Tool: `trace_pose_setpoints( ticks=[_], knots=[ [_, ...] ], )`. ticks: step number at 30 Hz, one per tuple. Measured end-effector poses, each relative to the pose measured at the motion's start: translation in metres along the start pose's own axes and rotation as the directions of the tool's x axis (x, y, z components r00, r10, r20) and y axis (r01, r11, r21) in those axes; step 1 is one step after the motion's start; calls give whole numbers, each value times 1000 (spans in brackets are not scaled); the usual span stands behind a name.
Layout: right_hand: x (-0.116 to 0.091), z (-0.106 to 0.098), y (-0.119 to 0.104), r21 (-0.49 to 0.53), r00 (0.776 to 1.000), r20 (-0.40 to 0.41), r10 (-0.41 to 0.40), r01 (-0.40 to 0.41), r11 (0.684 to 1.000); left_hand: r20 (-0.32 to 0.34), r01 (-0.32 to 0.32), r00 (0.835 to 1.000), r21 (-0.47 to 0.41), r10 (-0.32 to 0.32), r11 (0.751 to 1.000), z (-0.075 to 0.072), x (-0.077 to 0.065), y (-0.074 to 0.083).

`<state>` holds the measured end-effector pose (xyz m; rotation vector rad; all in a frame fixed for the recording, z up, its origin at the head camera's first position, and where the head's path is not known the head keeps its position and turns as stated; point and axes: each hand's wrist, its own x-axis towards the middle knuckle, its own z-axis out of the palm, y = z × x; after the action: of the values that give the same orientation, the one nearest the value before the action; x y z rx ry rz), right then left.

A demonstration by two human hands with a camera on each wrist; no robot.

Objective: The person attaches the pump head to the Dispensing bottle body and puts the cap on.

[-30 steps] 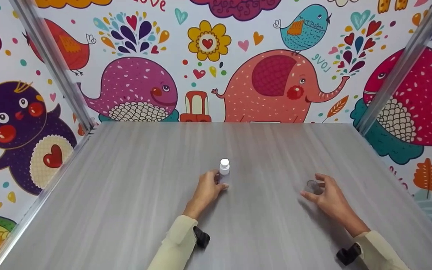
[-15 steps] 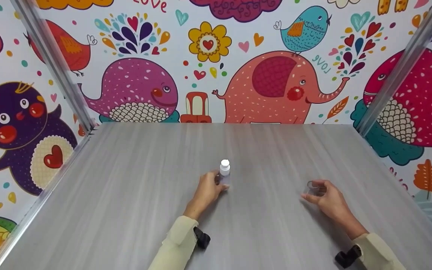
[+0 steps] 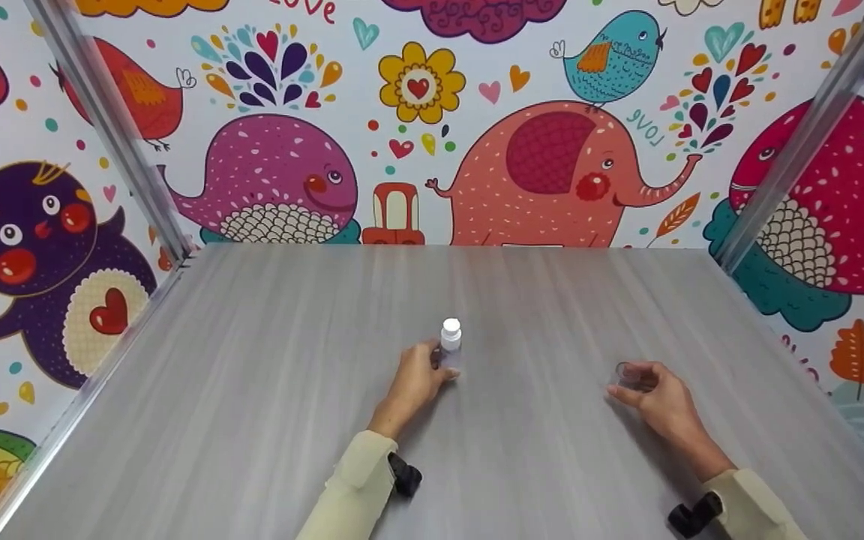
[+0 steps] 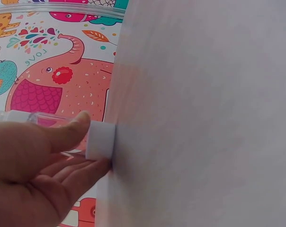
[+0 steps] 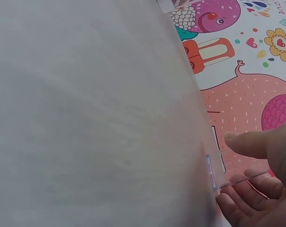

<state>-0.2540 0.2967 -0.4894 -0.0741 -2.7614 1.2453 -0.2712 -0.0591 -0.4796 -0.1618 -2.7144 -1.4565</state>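
A small clear bottle (image 3: 451, 337) with a white cap stands upright near the middle of the table. My left hand (image 3: 413, 382) grips its body from the left, thumb on the near side. In the left wrist view the bottle's white lower end (image 4: 100, 141) meets the tabletop, while the palm and fingers cover part of the clear body. Off to the right, my right hand (image 3: 661, 397) holds a small clear cup (image 3: 621, 375) between thumb and curled fingers. The right wrist view has the cup's base (image 5: 211, 171) right at the table surface, with fingers along its side.
The grey wood-grain table (image 3: 252, 337) reaches back to a wall (image 3: 507, 67) printed with cartoon animals. Metal posts (image 3: 121, 142) rise at both back corners. Each sleeve carries a black wrist camera (image 3: 404, 475).
My right hand has drawn slightly toward me; its index finger has come down round the cup, which now stands more upright. The left hand and bottle have stayed put.
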Motion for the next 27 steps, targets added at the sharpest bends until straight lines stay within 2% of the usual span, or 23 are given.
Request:
trace_pose_setpoints(
  ticks=[6,27],
  knots=[
    [1,3,-1,19,999,-36,5,-4,1000,-5,-7,1000,-14,7,1000,0,1,0],
    [0,4,-1,56,998,-62,-9,12,998,-2,1,1000,-14,-1,1000,-1,0,1]
  ],
)
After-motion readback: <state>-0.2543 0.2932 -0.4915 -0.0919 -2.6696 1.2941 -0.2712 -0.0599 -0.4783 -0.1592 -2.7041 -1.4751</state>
